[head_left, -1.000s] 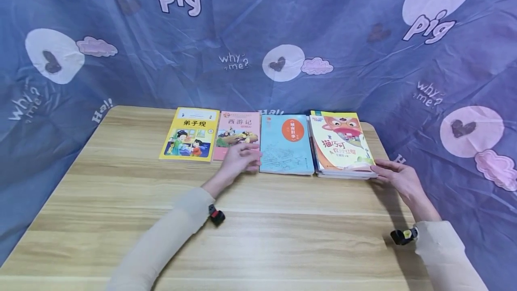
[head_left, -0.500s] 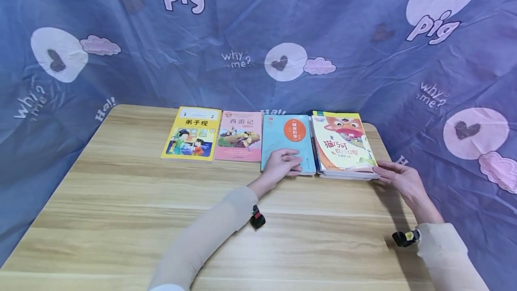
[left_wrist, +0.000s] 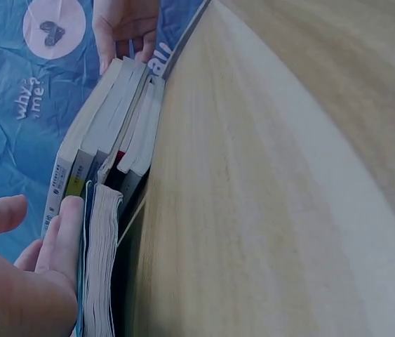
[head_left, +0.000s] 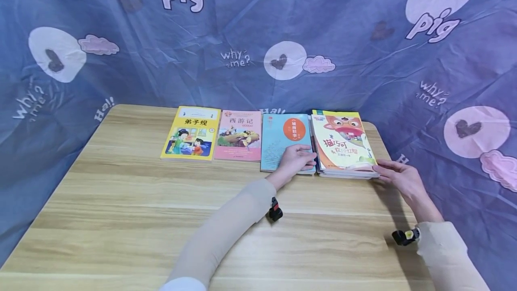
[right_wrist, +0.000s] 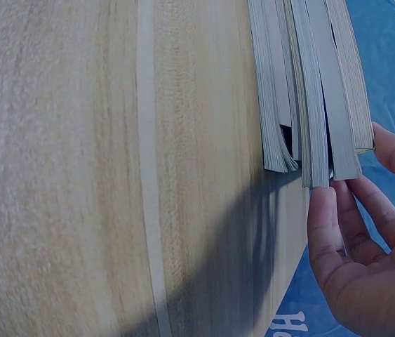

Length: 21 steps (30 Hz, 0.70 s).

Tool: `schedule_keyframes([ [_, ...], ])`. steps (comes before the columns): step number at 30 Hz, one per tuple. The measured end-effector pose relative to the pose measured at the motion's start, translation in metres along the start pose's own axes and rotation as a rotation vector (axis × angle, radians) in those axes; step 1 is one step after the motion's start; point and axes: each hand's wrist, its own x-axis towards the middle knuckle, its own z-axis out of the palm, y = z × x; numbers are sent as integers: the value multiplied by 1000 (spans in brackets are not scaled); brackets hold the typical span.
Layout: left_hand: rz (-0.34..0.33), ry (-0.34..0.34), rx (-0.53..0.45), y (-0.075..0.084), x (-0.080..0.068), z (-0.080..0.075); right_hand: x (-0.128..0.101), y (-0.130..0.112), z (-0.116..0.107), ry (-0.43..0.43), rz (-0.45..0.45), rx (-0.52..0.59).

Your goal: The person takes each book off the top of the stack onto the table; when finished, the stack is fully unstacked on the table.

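The right grip, a bare hand (head_left: 401, 183) with bent fingers, touches the near right corner of a stack of thin paperbacks (head_left: 343, 143); I cannot tell whether it pinches the stack or only presses its side. In the right wrist view one digit reaches the upper edge while others meet the ends of books lower down. The left grip, also a bare hand (head_left: 292, 164), is relaxed with fingers nearly straight, lying across the light-blue paperback (head_left: 278, 145), tips toward the stack's left side. The stack sits at the right of the row on the wood-grain tabletop (head_left: 161, 237), a cream picture book on top, its layers stepping in and out at the ends. The step looks like squaring it: both palms are best kept upright, pressing evenly from opposite sides, low enough to catch the bottom books, with light force so thin covers do not bend or slide. The left fingers would do well not to drag the blue book along. Farther left lie a pink illustrated paperback (head_left: 238, 147) and a bright-yellow illustrated book (head_left: 190, 143), before a blue printed cloth (head_left: 242, 12).
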Motion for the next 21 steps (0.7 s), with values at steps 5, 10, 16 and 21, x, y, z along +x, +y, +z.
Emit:
schedule_keyframes([
  [5, -17, 17, -5, -1, 6, 7, -1, -1, 1, 2, 0, -27],
  [10, -38, 7, -24, -2, 11, 13, -1, -3, 2, 11, -2, -54],
  [16, -56, -16, -43, -3, 13, 15, -1, -4, 4, 19, 20, -55],
  [21, -56, -21, -59, -4, 15, 17, -1, -3, 2, 9, 14, -28],
])
